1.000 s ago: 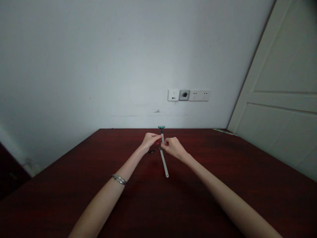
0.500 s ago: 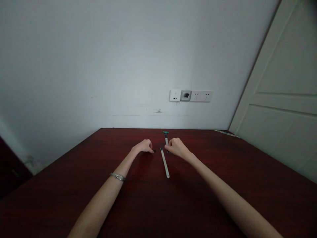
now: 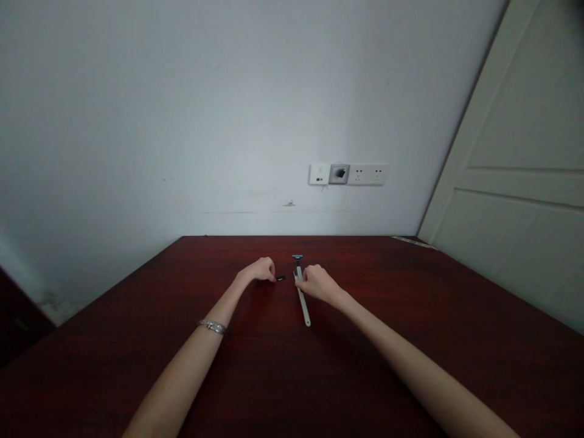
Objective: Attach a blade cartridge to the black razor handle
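Observation:
My right hand (image 3: 318, 281) pinches a razor (image 3: 298, 270) by its pale handle. Its green-edged head (image 3: 297, 257) points toward the wall. The razor overlaps the far part of a thin white stick (image 3: 305, 309), which has a dark far tip and a small hole at the near end. To the left, the fingers of my left hand (image 3: 263, 268) are pinched together at the end of a small black piece (image 3: 280, 278), low over the tabletop. A silver bracelet (image 3: 212, 326) circles my left wrist.
The dark red wooden table (image 3: 255, 377) reaches back to a pale wall (image 3: 182, 121). Sockets (image 3: 367, 175) are set in the wall above it. A white panelled door (image 3: 524, 182) stands at the right. A narrow strip (image 3: 414, 242) lies at the far right corner.
My right hand has brought the razor leftward and slightly nearer, over the white stick. More of the black piece shows beside my left fingers. The view has shifted slightly.

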Motion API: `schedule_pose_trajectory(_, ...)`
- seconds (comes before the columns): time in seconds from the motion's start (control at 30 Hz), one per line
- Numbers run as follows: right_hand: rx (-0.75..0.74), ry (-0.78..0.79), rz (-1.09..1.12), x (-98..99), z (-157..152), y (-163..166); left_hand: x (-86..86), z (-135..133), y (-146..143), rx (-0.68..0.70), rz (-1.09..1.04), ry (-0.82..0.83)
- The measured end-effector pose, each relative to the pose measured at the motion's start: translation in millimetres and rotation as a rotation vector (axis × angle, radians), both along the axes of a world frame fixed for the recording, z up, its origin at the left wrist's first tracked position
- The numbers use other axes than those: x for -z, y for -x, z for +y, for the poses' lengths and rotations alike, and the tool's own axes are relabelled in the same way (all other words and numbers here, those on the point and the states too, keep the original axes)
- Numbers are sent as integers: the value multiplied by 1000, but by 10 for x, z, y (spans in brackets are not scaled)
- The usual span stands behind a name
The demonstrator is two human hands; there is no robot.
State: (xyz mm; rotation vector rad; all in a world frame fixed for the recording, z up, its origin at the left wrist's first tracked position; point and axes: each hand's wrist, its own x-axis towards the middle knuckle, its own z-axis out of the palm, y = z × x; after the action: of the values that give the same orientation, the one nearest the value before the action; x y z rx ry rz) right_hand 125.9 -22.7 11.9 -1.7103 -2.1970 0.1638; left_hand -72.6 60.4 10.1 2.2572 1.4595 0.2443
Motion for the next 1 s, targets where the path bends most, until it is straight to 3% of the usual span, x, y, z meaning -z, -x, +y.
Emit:
schedule_pose_trajectory(0.2,-72,35,-22,27,-129,126,0,10,-28,-7,-5,17)
schedule_pose_trajectory(0.6,-51,68,-68,129,-147,187,-5,-15,-55,7,-41,62)
schedule_pose_trajectory(0.77,-53,81,-87,110,-176,225,-39,12,39,-43,-24,123)
schedule_pose_trajectory(1.0,2,110,-152,51,-218,286,-75,135,269,-68,-20,60)
